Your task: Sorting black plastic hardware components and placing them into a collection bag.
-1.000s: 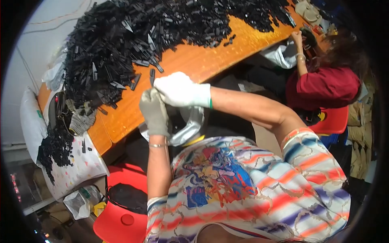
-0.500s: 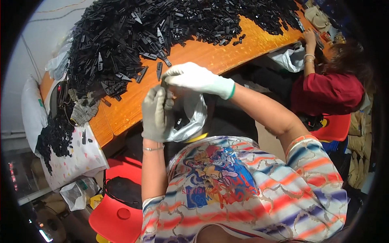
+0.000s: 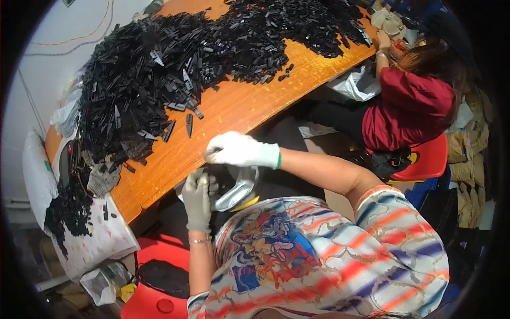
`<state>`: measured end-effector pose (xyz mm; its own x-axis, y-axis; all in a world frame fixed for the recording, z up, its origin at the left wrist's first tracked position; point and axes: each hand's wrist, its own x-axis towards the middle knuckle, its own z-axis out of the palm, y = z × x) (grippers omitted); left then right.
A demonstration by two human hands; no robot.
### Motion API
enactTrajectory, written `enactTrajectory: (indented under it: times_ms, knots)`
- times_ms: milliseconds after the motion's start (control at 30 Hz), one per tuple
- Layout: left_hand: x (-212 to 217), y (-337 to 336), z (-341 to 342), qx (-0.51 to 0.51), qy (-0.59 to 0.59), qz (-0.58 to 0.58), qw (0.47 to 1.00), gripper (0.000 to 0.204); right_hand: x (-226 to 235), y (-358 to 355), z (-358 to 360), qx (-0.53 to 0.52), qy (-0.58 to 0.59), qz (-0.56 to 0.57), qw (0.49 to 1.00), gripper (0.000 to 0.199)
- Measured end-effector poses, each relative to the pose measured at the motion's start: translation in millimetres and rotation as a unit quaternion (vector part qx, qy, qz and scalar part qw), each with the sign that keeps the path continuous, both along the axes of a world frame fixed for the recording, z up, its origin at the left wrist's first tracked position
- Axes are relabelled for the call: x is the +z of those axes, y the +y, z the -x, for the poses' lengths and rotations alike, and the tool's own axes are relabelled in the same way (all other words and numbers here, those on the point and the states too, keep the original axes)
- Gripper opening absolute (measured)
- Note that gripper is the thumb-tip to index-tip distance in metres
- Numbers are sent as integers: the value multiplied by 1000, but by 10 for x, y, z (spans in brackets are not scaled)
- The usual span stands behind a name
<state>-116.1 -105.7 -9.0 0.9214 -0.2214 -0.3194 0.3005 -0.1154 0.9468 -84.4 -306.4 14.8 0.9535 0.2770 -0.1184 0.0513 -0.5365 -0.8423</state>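
"White-gloved, the right hand [image 3: 234, 150] hangs by the near edge of the orange table [image 3: 239, 109], fingers bent toward the thumb. Does it grip anything?"

"Can't tell—something dark shows under its fingertips, but that could be background. Grey-gloved and half curled, the left hand [image 3: 198, 202] is just below it; whatever it may hold is hidden."

"What's different?"

"Compared with a second ago, the hands no longer press together—a narrow gap shows between them. I'd judge that the close contact has eased, with the handling kept between the hands rather than at the heap [image 3: 149, 80]."

"And the black pieces?"

"Most lie in that heap, spread over the table and touching neither hand. One loose piece [image 3: 189, 126] lies just off its edge, nearer the hands. A silvery bag [image 3: 239, 192] sits between them and the striped shirt [image 3: 340, 234]."
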Motion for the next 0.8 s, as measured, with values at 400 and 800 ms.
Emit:
enactTrajectory:
  times_ms: [400, 800]
  knots:
    - [80, 225, 36, -19, -303, -306, 903, 22, -34, -1746, -342, -380, -192, 426, 798, 23]
    - [237, -260, -1086, -160, -490, -473, 714, 40, -180, -1305, -511, -279, -238, 350, 862, 13]
